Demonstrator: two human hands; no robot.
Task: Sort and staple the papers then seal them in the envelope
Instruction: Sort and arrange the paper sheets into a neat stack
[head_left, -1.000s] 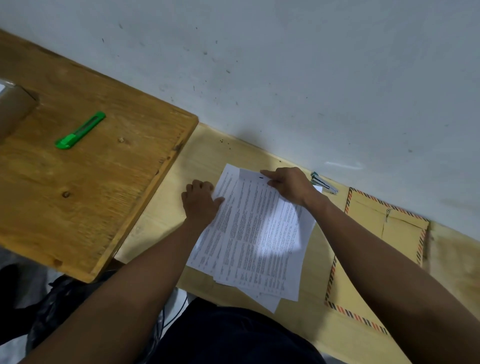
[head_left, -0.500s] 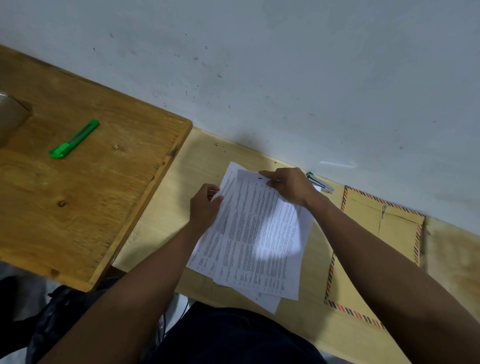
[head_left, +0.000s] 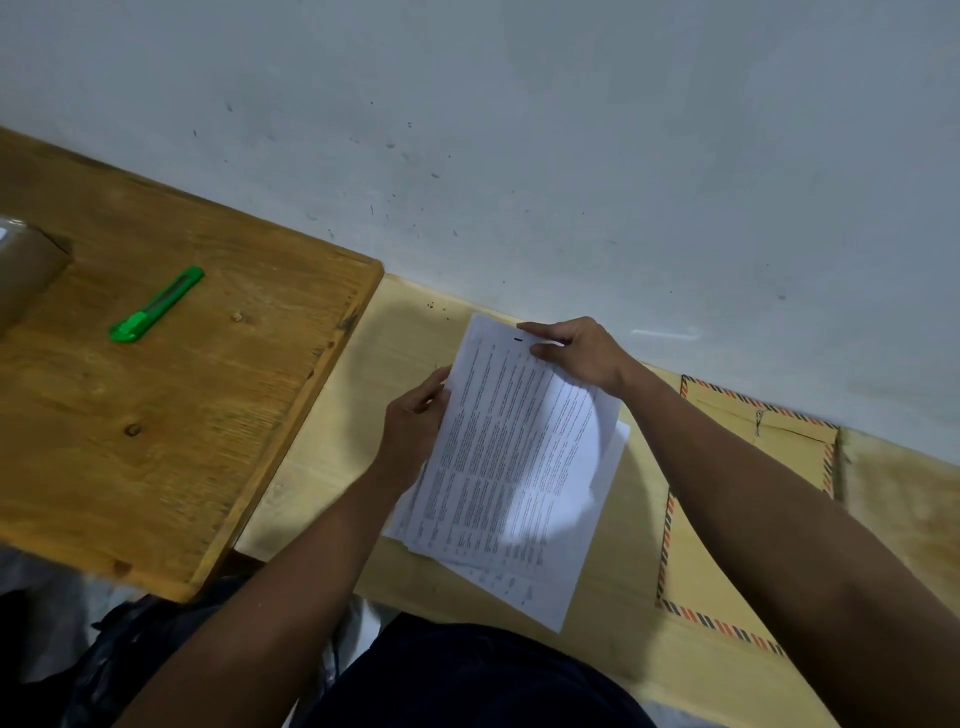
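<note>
A stack of white printed papers is held a little above the pale wooden table. My left hand grips the stack's left edge, thumb on top. My right hand pinches the far top corner. The sheets are unevenly aligned, with lower sheets sticking out at the near and right sides. A brown envelope with a red and black striped border lies on the table to the right, partly under my right forearm. The stapler is hidden behind my right hand.
A darker wooden table stands to the left, carrying a green utility knife and a roll of brown tape at its far left edge. A pale wall runs along the back of both tables.
My left hand went from lying flat on the papers to gripping their left edge. Both hands have lifted the stack off the table, and the stapler is now covered by my right hand.
</note>
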